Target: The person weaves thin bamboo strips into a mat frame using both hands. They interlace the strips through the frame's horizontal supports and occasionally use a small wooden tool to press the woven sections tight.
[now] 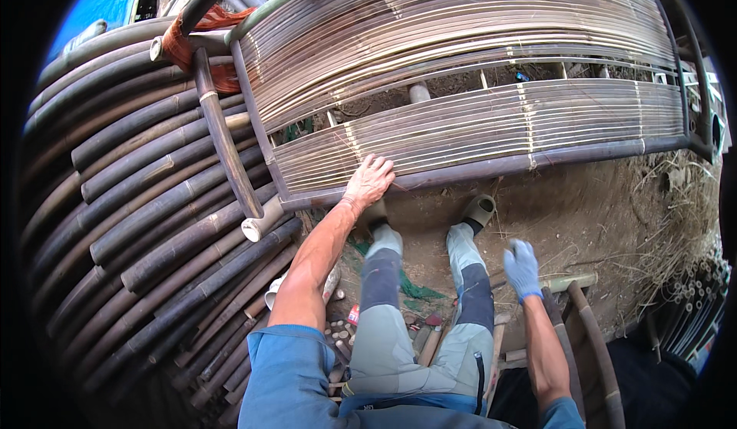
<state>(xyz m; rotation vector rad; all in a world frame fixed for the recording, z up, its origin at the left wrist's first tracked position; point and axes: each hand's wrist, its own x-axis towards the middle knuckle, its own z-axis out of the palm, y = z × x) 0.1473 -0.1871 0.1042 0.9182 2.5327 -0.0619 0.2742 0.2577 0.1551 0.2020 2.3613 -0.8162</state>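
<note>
A bamboo bench [461,122] with long thin slats stretches across in front of me. My bare left hand [370,180] lies on its near edge, fingers spread over the front slats and palm by the dark front rail [491,169]. Those fingers grasp nothing. Off to the right, apart from the bench, my right hand [523,269] wears a pale blue knit glove. Its fingers look bunched together and slightly blurred; whatever they hold, if anything, cannot be made out. A gap between the slat groups shows cross pieces and the ground below.
Dark bamboo poles [153,199] are stacked at the left, beside the bench leg [226,137]. Orange netting [178,45] wraps a bench joint. Curved bamboo pieces [595,344] stand near my right forearm. Cut offcuts lie by my legs, and dry straw [675,206] covers the right.
</note>
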